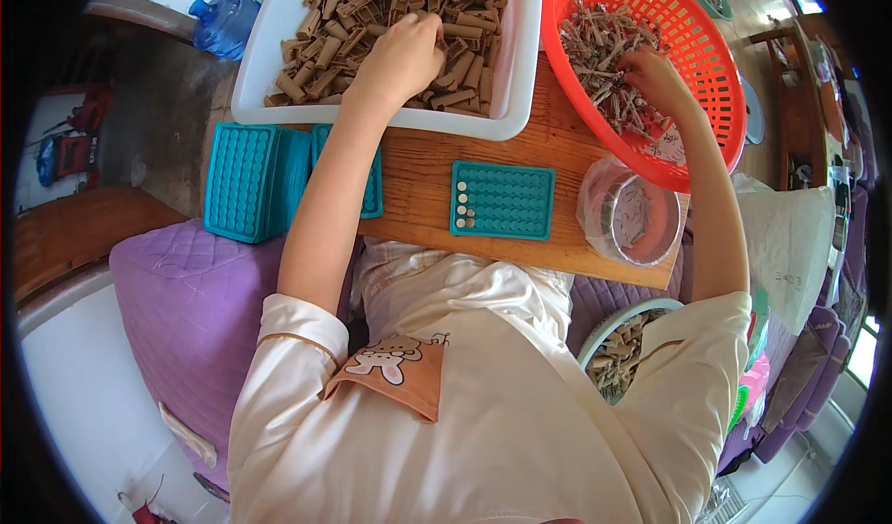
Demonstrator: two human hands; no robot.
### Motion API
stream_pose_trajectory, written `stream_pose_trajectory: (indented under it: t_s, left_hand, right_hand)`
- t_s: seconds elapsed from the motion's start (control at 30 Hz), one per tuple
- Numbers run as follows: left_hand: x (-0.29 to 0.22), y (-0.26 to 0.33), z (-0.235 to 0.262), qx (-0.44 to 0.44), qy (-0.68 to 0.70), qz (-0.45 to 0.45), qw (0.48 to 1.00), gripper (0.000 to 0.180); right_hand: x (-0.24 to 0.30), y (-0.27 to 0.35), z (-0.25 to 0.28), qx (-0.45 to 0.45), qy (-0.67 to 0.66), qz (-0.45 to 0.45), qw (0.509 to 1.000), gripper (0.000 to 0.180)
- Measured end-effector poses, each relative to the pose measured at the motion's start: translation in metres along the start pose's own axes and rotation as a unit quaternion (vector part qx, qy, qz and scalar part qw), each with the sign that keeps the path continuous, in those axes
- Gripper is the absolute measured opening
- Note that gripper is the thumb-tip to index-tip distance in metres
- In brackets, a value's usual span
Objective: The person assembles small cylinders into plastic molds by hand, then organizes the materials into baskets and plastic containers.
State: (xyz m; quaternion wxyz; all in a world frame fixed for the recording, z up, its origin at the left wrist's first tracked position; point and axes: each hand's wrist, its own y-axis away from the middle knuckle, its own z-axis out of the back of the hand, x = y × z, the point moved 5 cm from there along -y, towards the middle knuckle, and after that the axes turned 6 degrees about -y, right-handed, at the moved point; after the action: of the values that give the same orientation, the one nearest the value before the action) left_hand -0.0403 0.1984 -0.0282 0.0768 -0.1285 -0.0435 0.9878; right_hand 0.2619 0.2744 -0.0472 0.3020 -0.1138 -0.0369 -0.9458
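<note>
My left hand reaches into a white tray heaped with brown tube pieces; its fingers curl down among them. My right hand is inside a red mesh basket and rests on a pile of small grey-brown sticks. Whether either hand grips a piece is hidden. Between my arms a teal grid holder lies on the wooden board, with a few round ends filled in its left column.
A stack of teal grid holders stands at the board's left end. A clear bag-lined bowl sits at the right. A round basket of brown tubes is by my right side. A blue water bottle and purple cushion lie left.
</note>
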Motion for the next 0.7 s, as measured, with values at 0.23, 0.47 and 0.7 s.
stream_pose_trajectory:
  t_s: [0.23,0.47,0.7]
  left_hand:
    - [0.000,0.001,0.019,-0.096,0.107,0.007,0.990,0.016]
    - [-0.033,0.014,0.063,-0.091,0.393,-0.040,0.914,0.020]
    - [-0.078,0.059,0.036,0.032,0.618,-0.047,0.784,0.029]
  right_hand:
    - [0.003,0.003,0.050,-0.084,-0.372,-0.109,0.918,0.017]
    - [0.031,0.038,0.117,-0.115,-0.814,0.133,0.553,0.019]
    - [0.047,0.057,0.089,-0.267,-0.564,-0.147,0.767,0.020]
